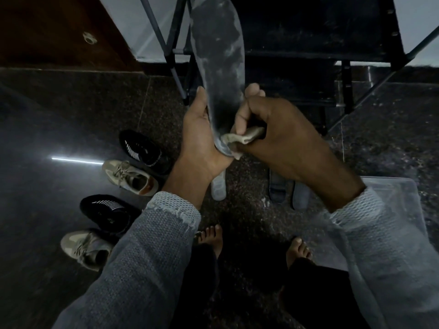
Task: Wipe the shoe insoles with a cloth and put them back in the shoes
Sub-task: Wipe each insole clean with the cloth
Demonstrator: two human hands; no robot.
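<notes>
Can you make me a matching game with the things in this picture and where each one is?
Things:
1. long grey dusty insole
2. small beige crumpled cloth
3. four black and beige lace-up shoes
4. pale grey insole

Places:
A. lying on the dark floor, partly hidden under the left wrist
B. in a row on the floor at the left
C. pinched in the right hand
D. held up by the left hand

Pairs: 1-D, 2-C, 3-B, 4-A
</notes>
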